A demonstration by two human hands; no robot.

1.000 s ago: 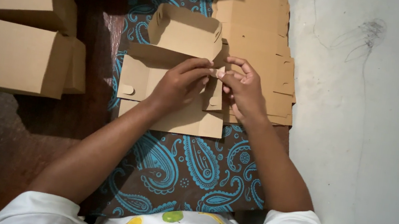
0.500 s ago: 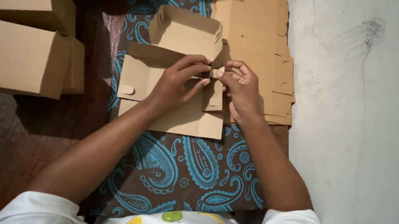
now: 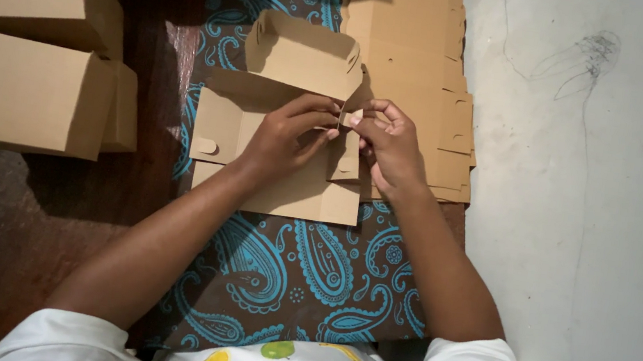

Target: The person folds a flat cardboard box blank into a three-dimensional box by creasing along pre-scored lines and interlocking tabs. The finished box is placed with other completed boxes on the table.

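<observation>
Little has shifted: both hands pinch the half-folded box's tab, apparently, flat stack just beside.

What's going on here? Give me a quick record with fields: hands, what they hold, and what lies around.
left hand: fingers pinch a small flap of the half-folded box
right hand: pinches the same flap from the other side
box state: one end wall raised, the rest flat
under it: paisley cloth, brown and blue
to the right: stack of flat cardboard blanks
to the left: finished boxes
far right: pale floor
</observation>
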